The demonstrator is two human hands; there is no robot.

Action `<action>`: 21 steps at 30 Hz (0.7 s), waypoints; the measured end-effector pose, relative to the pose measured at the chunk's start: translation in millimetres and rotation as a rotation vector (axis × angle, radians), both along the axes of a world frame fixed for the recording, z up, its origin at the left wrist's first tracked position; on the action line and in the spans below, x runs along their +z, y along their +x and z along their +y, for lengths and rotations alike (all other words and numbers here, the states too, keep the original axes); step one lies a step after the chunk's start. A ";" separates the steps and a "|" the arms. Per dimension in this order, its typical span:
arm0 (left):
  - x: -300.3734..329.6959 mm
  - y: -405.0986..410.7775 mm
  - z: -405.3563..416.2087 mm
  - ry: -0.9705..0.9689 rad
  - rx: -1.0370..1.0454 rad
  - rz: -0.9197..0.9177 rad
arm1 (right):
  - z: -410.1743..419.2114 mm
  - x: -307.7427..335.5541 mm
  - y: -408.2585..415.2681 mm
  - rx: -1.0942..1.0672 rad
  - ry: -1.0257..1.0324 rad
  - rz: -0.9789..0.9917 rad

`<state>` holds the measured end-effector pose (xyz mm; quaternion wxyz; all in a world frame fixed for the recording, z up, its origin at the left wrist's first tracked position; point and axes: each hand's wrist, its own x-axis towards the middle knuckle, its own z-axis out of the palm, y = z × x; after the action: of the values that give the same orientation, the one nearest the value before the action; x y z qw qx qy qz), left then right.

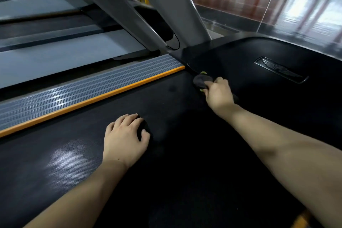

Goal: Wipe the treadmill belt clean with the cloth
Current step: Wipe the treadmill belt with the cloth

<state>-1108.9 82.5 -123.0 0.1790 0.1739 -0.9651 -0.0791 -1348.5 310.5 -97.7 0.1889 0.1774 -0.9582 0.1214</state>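
From the head camera, the right hand [219, 93] reaches far forward with its fingers curled tight around a dark bunched cloth [202, 81], which shows a little yellow-green at its edges. The cloth bulges out just beyond the fingertips, pressed onto the black belt [166, 153] right where it meets the motor cover [259, 57]. That placement looks meant to clean the front edge of the belt, where dirt would gather.

The left hand [125, 139] lies palm down on the belt, nearer the body, fingers slightly spread and bent. Something dark sits under its fingertips; whether it is a thing being held or only shadow I cannot tell. The hand seems set there to prop the person's weight while leaning forward. Beyond its little finger runs the orange strip [88, 101] and grey ribbed side rail [83, 89].
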 end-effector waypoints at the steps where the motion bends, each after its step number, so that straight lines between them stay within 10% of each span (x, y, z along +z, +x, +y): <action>1: 0.6 -0.3 0.6 -0.001 0.000 -0.006 | -0.2 2.0 6.7 -0.015 0.003 0.001; 9: 2.1 1.8 0.1 -0.001 -0.007 -0.018 | -45.6 2.8 124.4 0.500 -0.016 -0.056; 16: -0.3 0.9 -1.2 0.001 -0.006 -0.006 | 14.5 10.3 14.6 0.045 0.041 0.023; 21: 2.0 0.7 -1.2 0.004 -0.013 -0.013 | -30.2 6.4 97.7 0.219 -0.121 0.075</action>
<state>-1108.2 81.3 -121.0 0.1720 0.1684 -0.9672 -0.0813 -1250.7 280.3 -91.3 0.2207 0.2735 -0.9163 0.1922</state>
